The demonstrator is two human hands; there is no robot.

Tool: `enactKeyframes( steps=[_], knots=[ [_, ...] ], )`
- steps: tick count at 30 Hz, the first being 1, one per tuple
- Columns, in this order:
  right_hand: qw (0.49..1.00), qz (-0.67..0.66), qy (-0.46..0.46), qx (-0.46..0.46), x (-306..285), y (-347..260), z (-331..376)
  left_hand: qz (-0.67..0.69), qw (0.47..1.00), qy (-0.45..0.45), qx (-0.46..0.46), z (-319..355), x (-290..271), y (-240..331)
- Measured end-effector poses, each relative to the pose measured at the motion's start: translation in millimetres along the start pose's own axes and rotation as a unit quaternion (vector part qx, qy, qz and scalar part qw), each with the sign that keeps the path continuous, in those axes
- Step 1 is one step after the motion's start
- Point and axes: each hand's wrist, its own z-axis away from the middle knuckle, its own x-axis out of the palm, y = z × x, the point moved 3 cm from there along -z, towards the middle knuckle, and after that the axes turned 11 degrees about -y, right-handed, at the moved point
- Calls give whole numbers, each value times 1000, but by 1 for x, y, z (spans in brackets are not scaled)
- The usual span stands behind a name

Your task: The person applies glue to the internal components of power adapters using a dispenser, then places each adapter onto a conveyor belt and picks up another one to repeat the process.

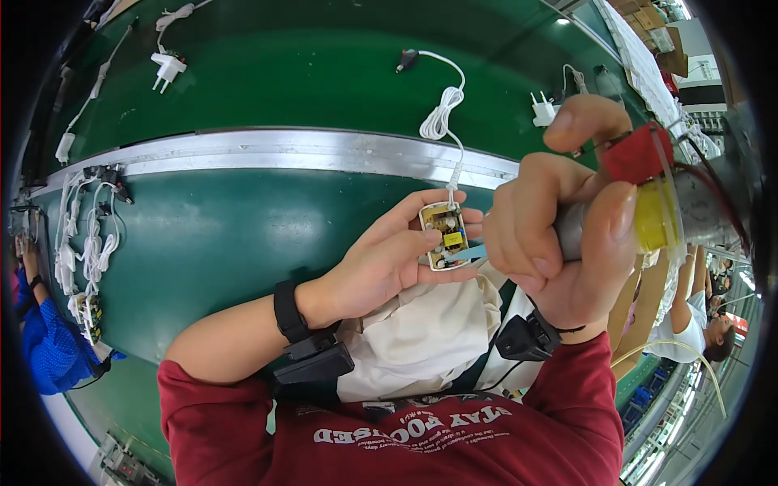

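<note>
My left hand (389, 255) holds an opened white power adapter (429, 265), thumb on one side and fingers behind it. Its bare circuit board (445, 229) faces up, with a yellow transformer (452, 240) in the middle. A white cable (438, 117) leaves the adapter's far end. My right hand (559, 211) is closed round a grey cylindrical tool (574, 227) with a yellow ring and a red block, its exact kind unclear. From under that hand a thin light-blue tip (470, 253) reaches the board's near end. Whether it touches the board, I cannot tell.
A metal rail (243, 151) crosses the green bench (186, 235). Beyond it lie white plug adapters (168, 68) (541, 108) with cables. Bundled white cables (89, 247) lie at left, near a co-worker's blue sleeve (57, 340). Cream cloth (421, 344) sits below my hands. Another person (687, 324) is at right.
</note>
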Motion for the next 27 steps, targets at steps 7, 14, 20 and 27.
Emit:
enactKeyframes(
  steps=[7,14,20,27],
  knots=[
    [999,-39,14,-7,14,-17,-3,-87,995,19,54,-5,12,44],
    [999,-31,19,10,51,-55,-6,-632,742,-40,221,-69,99,155],
    [998,-59,36,-11,58,-55,-8,-878,451,41,157,-87,43,142],
    [999,-11,46,-22,54,-58,-7,-886,254,210,327,0,33,201]
  ],
)
